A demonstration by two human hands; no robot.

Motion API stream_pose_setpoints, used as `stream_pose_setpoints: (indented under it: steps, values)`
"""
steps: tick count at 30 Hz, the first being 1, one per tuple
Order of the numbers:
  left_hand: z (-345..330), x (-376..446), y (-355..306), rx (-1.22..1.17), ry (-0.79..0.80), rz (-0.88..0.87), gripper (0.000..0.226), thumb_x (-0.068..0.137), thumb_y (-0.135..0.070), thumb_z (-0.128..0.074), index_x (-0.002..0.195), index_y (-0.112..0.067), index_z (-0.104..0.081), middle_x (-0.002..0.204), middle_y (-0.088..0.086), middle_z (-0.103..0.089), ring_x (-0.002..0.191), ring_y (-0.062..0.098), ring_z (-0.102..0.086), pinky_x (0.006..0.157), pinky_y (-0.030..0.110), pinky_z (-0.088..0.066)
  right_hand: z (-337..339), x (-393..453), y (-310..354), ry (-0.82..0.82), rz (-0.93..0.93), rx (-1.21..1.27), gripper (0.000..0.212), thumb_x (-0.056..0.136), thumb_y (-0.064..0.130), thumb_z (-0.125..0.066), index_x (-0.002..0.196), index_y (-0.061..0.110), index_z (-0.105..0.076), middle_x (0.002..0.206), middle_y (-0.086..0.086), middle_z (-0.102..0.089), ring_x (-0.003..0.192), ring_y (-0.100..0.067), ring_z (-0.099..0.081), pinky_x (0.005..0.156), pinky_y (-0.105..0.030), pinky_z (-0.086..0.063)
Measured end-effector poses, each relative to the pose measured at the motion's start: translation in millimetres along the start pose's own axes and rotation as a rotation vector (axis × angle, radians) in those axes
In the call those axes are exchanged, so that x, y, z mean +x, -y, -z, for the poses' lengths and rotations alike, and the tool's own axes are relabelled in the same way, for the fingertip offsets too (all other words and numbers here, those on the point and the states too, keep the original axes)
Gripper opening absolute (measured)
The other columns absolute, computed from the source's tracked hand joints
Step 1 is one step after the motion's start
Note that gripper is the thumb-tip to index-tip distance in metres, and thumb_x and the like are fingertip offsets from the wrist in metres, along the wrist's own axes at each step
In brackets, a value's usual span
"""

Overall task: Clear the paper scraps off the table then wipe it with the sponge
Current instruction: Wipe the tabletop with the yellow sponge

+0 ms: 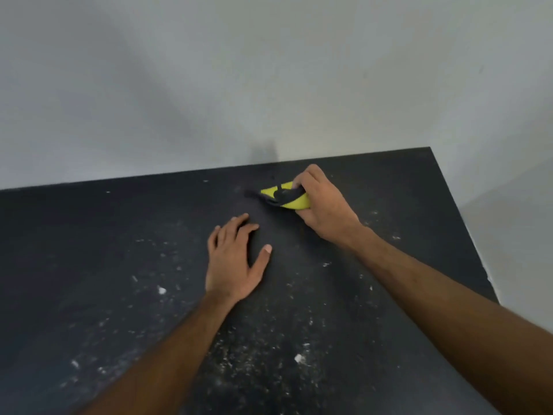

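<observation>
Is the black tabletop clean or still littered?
Littered: white paper flecks speckle the black tabletop around the flat left hand.

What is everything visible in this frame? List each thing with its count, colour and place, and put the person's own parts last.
Dark matte table top: one, black-grey, fills the lower frame, with its far edge against the wall.
Plain wall: one, pale grey-white, behind and to the right of the table.
Small paper scraps and flecks: many, white, scattered over the near and middle table; the biggest bits are at left centre and near the front.
Yellow sponge with a dark layer: one, yellow and dark grey, near the far edge, held in the right hand.
Left hand: one, bare, resting palm down and flat on the table centre, holding nothing.
Right hand: one, bare, closed on the sponge.
</observation>
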State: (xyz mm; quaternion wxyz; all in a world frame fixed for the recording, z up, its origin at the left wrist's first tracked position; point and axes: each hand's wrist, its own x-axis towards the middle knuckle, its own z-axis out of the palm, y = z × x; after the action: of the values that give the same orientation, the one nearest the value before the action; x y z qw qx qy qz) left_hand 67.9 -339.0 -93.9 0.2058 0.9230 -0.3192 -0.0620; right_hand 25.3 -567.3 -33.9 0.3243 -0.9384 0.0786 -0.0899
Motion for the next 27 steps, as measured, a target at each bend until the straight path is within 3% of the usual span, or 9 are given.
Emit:
stream_pose_setpoints:
  steps: [3,5,8,10,12,16,21,24,27]
  values:
    - [30,11,-9,-0.532,-0.048,0.220,0.042,0.090,-0.051,-0.061,0.123,-0.026,-0.056,0.128,-0.008,-0.060,0.118,0.013,-0.058,0.107,0.043,-0.045,1,12,45,-0.028,-0.177,0.220,0.033,0.078,0.012,-0.081,0.095,0.017,-0.053,0.095,0.003,-0.051,0.077,-0.008,-0.050,0.067,-0.023,-0.040]
    - [65,17,-18,-0.936,-0.064,0.340,0.040,0.094,-0.031,-0.069,0.129,-0.021,-0.051,0.128,-0.005,-0.060,0.107,0.006,-0.064,0.092,0.034,-0.056,9,17,76,0.027,-0.368,0.386,0.037,0.080,0.027,-0.085,0.098,0.020,-0.054,0.091,0.012,-0.058,0.077,0.003,-0.055,0.064,-0.015,-0.042]
    - [121,21,-17,-1.128,0.103,0.359,0.062,0.096,-0.025,-0.067,0.148,-0.023,-0.034,0.136,-0.012,-0.051,0.104,-0.010,-0.063,0.079,0.015,-0.053,23,17,118,0.159,-0.565,0.781,0.028,0.087,0.030,-0.079,0.105,0.023,-0.060,0.104,0.003,-0.069,0.095,-0.016,-0.070,0.082,-0.029,-0.059]
    - [150,20,-6,-1.122,0.305,0.396,0.082,0.090,-0.045,-0.070,0.156,-0.033,-0.023,0.141,-0.012,-0.048,0.120,0.000,-0.060,0.093,0.021,-0.050,31,15,138,0.241,-0.634,1.080,0.017,0.096,0.011,-0.066,0.108,0.022,-0.063,0.107,-0.002,-0.070,0.101,-0.024,-0.069,0.091,-0.040,-0.057]
    - [173,16,4,-1.090,0.431,0.415,0.092,0.080,-0.060,-0.074,0.155,-0.037,-0.026,0.146,-0.008,-0.050,0.130,0.014,-0.056,0.107,0.039,-0.044,36,15,150,0.349,-0.619,1.196,0.037,0.095,-0.006,-0.054,0.125,0.013,-0.061,0.111,-0.008,-0.068,0.102,-0.026,-0.065,0.095,-0.043,-0.053]
    - [198,-3,6,-1.183,0.486,0.408,0.062,0.086,-0.043,-0.073,0.139,-0.017,-0.054,0.131,0.001,-0.069,0.117,0.018,-0.068,0.095,0.038,-0.057,38,10,173,0.371,-0.557,1.238,0.041,0.093,-0.012,-0.057,0.126,0.013,-0.058,0.115,-0.009,-0.066,0.096,-0.019,-0.070,0.082,-0.033,-0.060]
    - [228,-35,18,-1.211,0.383,0.444,0.037,0.096,-0.015,-0.068,0.132,-0.011,-0.062,0.123,0.006,-0.073,0.115,0.028,-0.069,0.094,0.038,-0.058,33,0,200,0.255,-0.459,0.708,0.048,0.077,0.024,-0.087,0.116,0.018,-0.060,0.097,-0.002,-0.072,0.080,-0.013,-0.070,0.067,-0.029,-0.057]
    - [254,-49,36,-1.263,0.476,0.471,0.042,0.094,-0.017,-0.070,0.135,-0.021,-0.061,0.129,0.006,-0.070,0.121,0.032,-0.066,0.103,0.048,-0.053,32,-1,218,0.314,-0.400,0.589,0.069,0.077,0.046,-0.084,0.137,0.037,-0.050,0.131,0.015,-0.058,0.110,-0.006,-0.060,0.086,-0.029,-0.052]
    - [284,-57,63,-1.212,0.620,0.428,0.052,0.084,-0.017,-0.074,0.134,-0.025,-0.063,0.130,0.006,-0.070,0.118,0.030,-0.067,0.098,0.045,-0.055,20,12,247,0.543,-0.330,0.723,0.060,0.085,0.029,-0.079,0.139,0.032,-0.053,0.136,0.020,-0.055,0.119,-0.002,-0.055,0.094,-0.021,-0.046]
